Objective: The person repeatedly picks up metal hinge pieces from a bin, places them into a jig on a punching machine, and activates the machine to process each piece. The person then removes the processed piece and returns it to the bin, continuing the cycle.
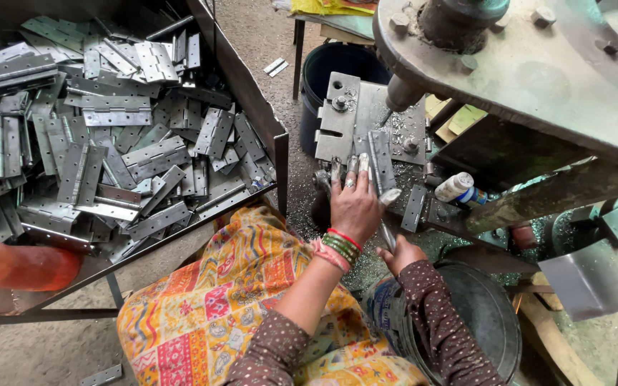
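A: How far along is the work being judged to be?

B: Left of the drill press table [531, 78], a tray [252, 86] is being filled by a heap of steel hinges [109, 136]. Whether those are finished or waiting cannot be told. One hinge [380, 161] is being held on the jig plate [366, 118] directly below the press spindle [400, 93], so a piece is judged to be mid-operation, with much possibly left.

A: And the hands?

B: The left hand [354, 207] is being pressed down, fingers [352, 166] stretched nearly flat over the hinge. The right hand [400, 251], below the press table, is being closed around a thin rod-like handle [388, 232]; how tightly cannot be told.

A: Any packages or labels?

B: A dark blue bucket [337, 61] is standing left of the press table, behind the jig. A small white bottle with a blue band [459, 189] is lying under the press table's edge. Yellow cloth or packaging [330, 7] is showing at the top, left of it.
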